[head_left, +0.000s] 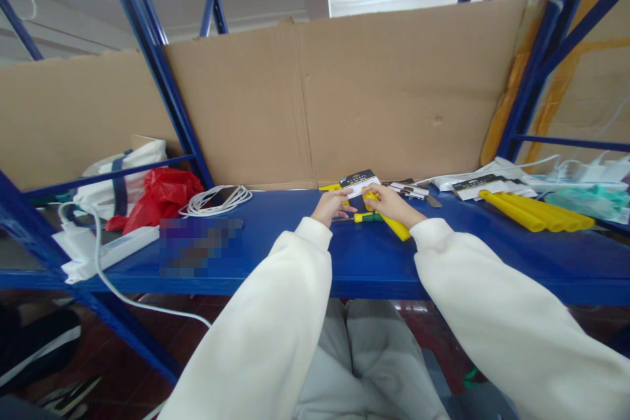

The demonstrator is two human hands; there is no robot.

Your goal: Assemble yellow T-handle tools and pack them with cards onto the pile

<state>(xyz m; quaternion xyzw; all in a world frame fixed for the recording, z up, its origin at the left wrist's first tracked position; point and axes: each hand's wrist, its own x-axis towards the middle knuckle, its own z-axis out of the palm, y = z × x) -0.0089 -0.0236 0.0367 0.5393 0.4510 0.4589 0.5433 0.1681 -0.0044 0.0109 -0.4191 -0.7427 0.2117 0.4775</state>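
Observation:
My right hand is closed around a long yellow handle, whose lower end slants toward the table's front edge. Close by on the left, my left hand has its fingers stretched and apart, near the white lower edge of a black-and-white card pack. Whether its fingertips touch the pack is unclear. Below the hands, a screwdriver with a yellow-and-green handle lies on the blue tabletop. Another yellow piece shows partly behind my left hand.
Several yellow tubular handles lie at right beside black-and-white packs. A small metal blade rests nearer. On the left are a coiled white cable, a red bag and a power strip. Cardboard walls the back.

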